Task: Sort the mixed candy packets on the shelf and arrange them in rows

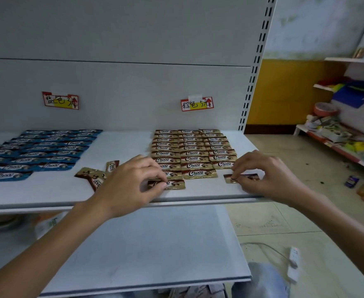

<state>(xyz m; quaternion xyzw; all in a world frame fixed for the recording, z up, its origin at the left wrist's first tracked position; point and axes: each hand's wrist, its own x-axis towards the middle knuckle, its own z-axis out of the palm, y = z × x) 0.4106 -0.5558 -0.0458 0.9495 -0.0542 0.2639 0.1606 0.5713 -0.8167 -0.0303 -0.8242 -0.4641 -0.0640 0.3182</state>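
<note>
2 hands: both reach over the front of the top shelf [198,191], well apart from each other
left hand [131,181]: fingers curled, thumb and forefinger pinch the left end of the left gold packet [175,184]
left gold packet: lies flat at the front of the left column of the gold block [192,151], touching the packet behind it
right hand [267,175]: fingers bent, tips pinch the right gold packet [246,177], its middle hidden by them
right gold packet: flat on the shelf, in front of the right column, just apart from the packet behind
gold block: 3 columns of gold-brown Choco packets, right half of shelf, below the right tag [197,103]
blue block [41,151]: slanted columns of blue Choco packets, left half, below the left tag [60,100]
loose pile [95,176]: a few gold packets jumbled and overlapping, between blue block and left hand, partly hidden by that hand
lower shelf [155,244]: white board under the forearms
far right: side shelves [348,136] with mixed goods, white power strip [294,263] on the floor
</note>
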